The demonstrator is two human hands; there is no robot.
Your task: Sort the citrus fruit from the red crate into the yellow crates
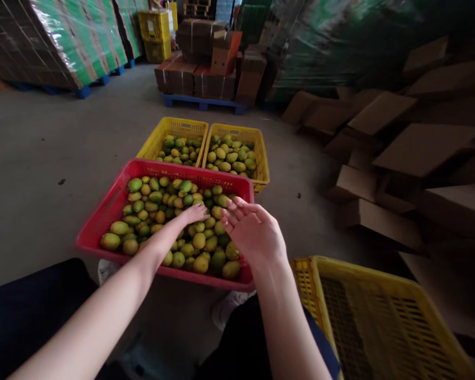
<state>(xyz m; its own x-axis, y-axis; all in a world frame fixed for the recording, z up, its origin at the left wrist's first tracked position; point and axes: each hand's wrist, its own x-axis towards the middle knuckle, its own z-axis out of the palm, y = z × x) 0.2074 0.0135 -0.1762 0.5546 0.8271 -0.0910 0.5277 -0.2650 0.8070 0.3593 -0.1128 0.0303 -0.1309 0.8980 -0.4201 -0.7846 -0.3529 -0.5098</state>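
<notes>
In front of me a red plastic crate (97, 235) holds many oval green and yellow fruits (200, 241), which look like lemons or small mangoes. My left hand (195, 212) reaches over the middle of the pile, palm down, fingers stretched over the fruits. Whether its fingertips touch one I cannot tell. Above the crate's right side, my right hand (257, 232) is raised with the palm turned inward and upward, its fingers apart and nothing in it. It covers some of the fruits behind it.
Two yellow crates (266, 158) of similar fruit stand just beyond the red one. At my lower right is another yellow crate (380, 274). Cardboard boxes (427, 150) lie heaped on the right. Farther off are a blue pallet (203, 103) with cartons and wrapped stacks (75, 42).
</notes>
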